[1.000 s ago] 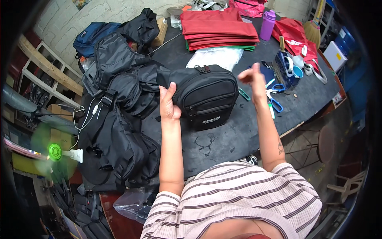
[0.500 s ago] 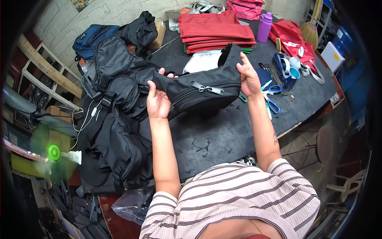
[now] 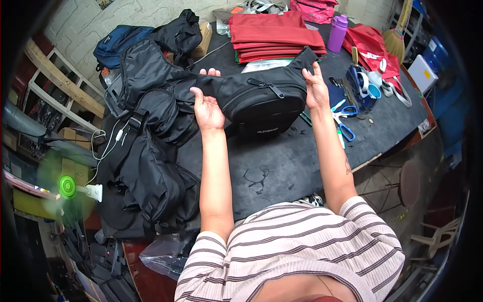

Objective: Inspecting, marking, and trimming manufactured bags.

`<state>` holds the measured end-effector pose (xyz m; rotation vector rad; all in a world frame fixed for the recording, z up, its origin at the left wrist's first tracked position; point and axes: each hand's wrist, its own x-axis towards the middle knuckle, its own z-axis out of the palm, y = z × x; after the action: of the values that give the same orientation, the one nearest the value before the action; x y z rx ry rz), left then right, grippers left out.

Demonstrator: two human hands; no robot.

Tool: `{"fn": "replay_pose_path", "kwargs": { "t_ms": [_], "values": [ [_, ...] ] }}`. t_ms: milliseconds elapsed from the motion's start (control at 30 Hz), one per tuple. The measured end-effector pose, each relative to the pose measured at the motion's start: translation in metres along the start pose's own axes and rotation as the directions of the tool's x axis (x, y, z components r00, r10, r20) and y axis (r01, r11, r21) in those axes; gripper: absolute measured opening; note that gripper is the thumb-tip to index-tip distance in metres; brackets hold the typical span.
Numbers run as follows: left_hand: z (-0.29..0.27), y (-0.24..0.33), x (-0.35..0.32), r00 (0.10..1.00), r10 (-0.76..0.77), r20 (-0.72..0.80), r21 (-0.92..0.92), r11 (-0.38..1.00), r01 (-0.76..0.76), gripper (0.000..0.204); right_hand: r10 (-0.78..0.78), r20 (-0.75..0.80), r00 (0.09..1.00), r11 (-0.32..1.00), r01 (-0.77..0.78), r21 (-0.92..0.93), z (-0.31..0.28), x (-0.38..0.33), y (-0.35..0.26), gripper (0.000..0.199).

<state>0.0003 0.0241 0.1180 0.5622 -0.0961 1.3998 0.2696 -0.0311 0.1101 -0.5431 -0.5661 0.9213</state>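
A black waist bag [image 3: 266, 108] hangs between my hands over the dark table, its curved zipper and pulls facing me. My left hand [image 3: 208, 109] grips the bag's left end, thumb in front and fingertips showing behind the upper edge. At the other end, my right hand [image 3: 316, 90] holds the bag's side, with the fingers pointing up. Black bags [image 3: 156, 186] are heaped beside my left forearm. Scissors with blue handles [image 3: 346, 121] lie to the right of my right wrist.
Folded red fabric [image 3: 276, 38] is stacked at the back, beside a purple bottle [image 3: 337, 34]. A dark blue organizer [image 3: 358, 90] holds tape and tools on the right. A green fan [image 3: 67, 186] spins at the left, its white cable [image 3: 103, 156] running beside the bags.
The bag has tilted so its front panel and lower part face me more. Its zipper pulls, earlier spread apart, now lie closer together. My hands still hold both ends.
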Motion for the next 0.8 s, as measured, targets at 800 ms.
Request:
{"fn": "replay_pose_path", "kwargs": {
  "t_ms": [800],
  "values": [
    [-0.012,-0.009,0.079,0.672,-0.162,-0.723,0.276,0.824,0.495,0.043,0.287,0.44,0.851,0.825,-0.453,0.338,-0.028,0.065,0.001,0.032]
  ]
}}
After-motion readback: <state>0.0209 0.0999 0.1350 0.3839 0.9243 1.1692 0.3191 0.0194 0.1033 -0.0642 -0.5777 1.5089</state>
